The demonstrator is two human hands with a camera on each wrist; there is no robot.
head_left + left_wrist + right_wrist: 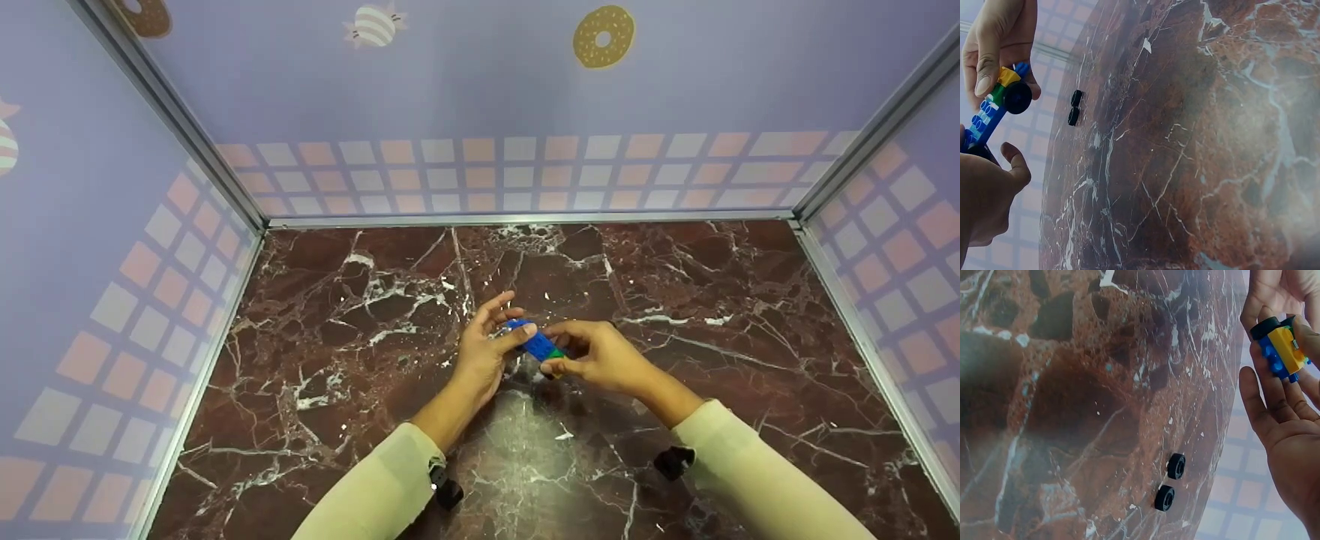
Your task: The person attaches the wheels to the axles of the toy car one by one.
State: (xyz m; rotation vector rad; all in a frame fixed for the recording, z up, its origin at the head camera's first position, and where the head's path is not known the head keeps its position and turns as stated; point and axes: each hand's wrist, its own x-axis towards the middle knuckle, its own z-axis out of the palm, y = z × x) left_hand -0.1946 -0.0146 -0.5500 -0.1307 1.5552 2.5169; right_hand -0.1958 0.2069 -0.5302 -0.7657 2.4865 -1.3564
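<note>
Between the two hands is a small toy car (pixel 538 346) built of bricks. Blue studded bricks (pixel 981 125) form its long body, with green and yellow bricks (pixel 1009 76) at one end. A black wheel (pixel 1017 97) is on the side at that end. My left hand (pixel 484 345) holds the blue end, thumb on top, with some other fingers stretched out. With thumb and fingers, my right hand (pixel 596 352) pinches the green and yellow end. In the right wrist view, the yellow brick (pixel 1282 349) faces the camera, close to another black wheel (pixel 1265 328).
Two loose black wheels stand side by side on the tabletop, a nearer wheel (pixel 1164 498) and a farther wheel (pixel 1176 466). The dark red marbled table (pixel 337 360) has white veins and flecks. Purple patterned panels (pixel 480 97) enclose its back and sides.
</note>
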